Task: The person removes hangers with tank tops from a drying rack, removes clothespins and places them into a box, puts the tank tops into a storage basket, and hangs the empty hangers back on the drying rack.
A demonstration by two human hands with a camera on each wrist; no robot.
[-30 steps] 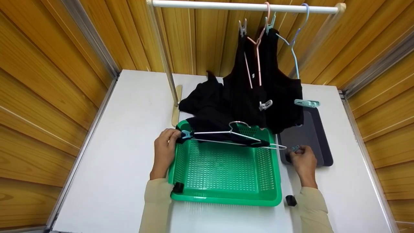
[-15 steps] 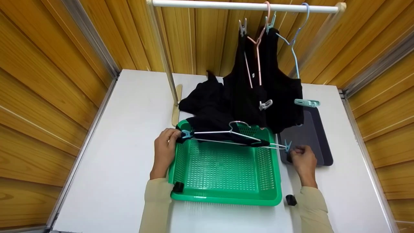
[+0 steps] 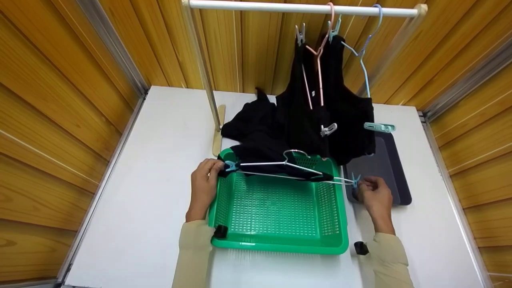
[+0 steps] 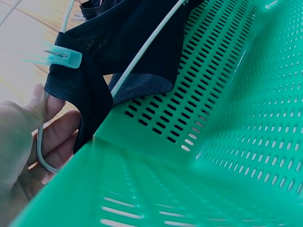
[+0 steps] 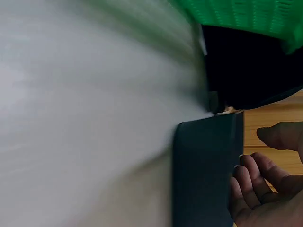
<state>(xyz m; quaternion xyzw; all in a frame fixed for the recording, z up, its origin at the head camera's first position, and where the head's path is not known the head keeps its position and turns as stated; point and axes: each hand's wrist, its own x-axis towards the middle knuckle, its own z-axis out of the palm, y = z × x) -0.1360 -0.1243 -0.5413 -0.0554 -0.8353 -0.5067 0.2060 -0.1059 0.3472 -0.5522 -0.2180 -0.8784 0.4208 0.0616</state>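
Note:
My left hand (image 3: 204, 188) grips the left end of a white wire hanger (image 3: 264, 163) at the green basket's back left corner. A black garment (image 4: 130, 38) is draped along the hanger, and a light blue clothespin (image 4: 66, 56) clamps its strap near my left thumb. At the hanger's right end sits another blue clothespin (image 3: 355, 181). My right hand (image 3: 376, 198) is right beside that clothespin; in the right wrist view its thumb stands apart from the bent fingers (image 5: 258, 177), with nothing between them.
The green basket (image 3: 280, 249) stands in front. A dark grey tray (image 3: 394, 168) lies at right. Behind, a rack with a white bar (image 3: 260, 5) bears a pink hanger (image 3: 320, 76) and a blue hanger (image 3: 365, 68); black clothes (image 3: 348, 120) hang below with several clothespins.
The right-hand clothespin has gone from between my right fingers to the hanger's right end, standing upright. My right hand has shifted slightly since. My left hand stays put.

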